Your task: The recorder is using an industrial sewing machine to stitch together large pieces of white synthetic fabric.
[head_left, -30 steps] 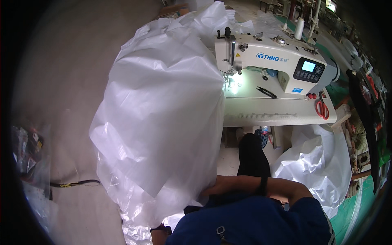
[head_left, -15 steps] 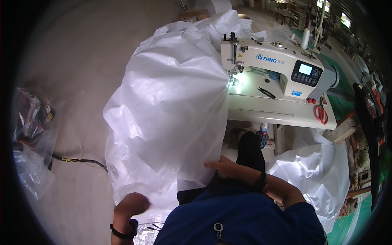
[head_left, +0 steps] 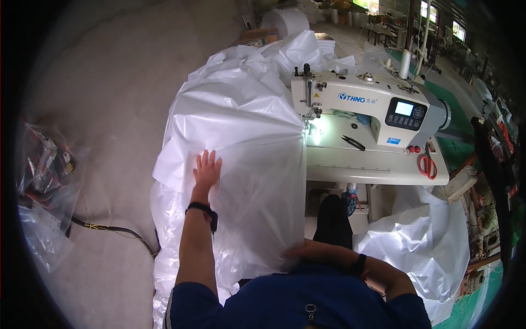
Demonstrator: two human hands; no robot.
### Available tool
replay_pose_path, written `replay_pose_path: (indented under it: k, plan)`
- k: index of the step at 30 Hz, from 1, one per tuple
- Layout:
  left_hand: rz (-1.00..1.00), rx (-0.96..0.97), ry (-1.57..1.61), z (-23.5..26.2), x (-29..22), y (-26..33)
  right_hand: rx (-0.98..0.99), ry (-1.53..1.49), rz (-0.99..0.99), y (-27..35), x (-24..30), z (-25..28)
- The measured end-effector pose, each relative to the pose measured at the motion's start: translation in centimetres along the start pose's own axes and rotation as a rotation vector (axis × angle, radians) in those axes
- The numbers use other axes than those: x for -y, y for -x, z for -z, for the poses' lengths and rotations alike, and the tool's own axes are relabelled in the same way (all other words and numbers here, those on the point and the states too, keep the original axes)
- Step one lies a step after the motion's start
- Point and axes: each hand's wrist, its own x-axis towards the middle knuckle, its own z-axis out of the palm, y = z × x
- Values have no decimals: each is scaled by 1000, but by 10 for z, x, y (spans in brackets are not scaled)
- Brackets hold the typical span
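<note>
A large sheet of white, film-like material [head_left: 257, 192] spreads over the left of the sewing table and down toward my lap. Its right edge runs under the needle area of a white sewing machine [head_left: 350, 98]. My left hand [head_left: 207, 171] lies flat on the sheet with its fingers spread. Close to my body, my right hand [head_left: 308, 252] grips the near right corner of the sheet, slightly blurred; creases run from it, and the edge between hand and needle looks taut.
Black thread snips [head_left: 353, 143] and red-handled scissors [head_left: 427, 166] lie on the machine table [head_left: 350, 174]. More white sheeting [head_left: 416, 236] hangs at the right. Clear plastic bags [head_left: 44, 181] and a dark cable [head_left: 118, 229] are on the floor at left.
My left hand has moved forward from the sheet's near left side and now rests flat on its middle. The sheet is pulled smoother beside the needle. My right hand has come slightly nearer my body.
</note>
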Motion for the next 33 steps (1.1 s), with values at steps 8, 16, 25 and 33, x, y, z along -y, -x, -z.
replay_pose_path:
  k: [8, 16, 25, 33]
  plan:
    - [-328, -113, 282, 77, -47, 36, 92, -20, 36, -34, -31, 23]
    - [-649, -230, 89, 26, -69, 192, -222, 1134, -103, -10, 21, 22]
    - [-464, 62, 588, 81, -71, 203, -346, -80, 353, -60, 85, 26]
    - [-404, -463, 63, 42, -32, 149, 318, 663, -19, -49, 24, -18]
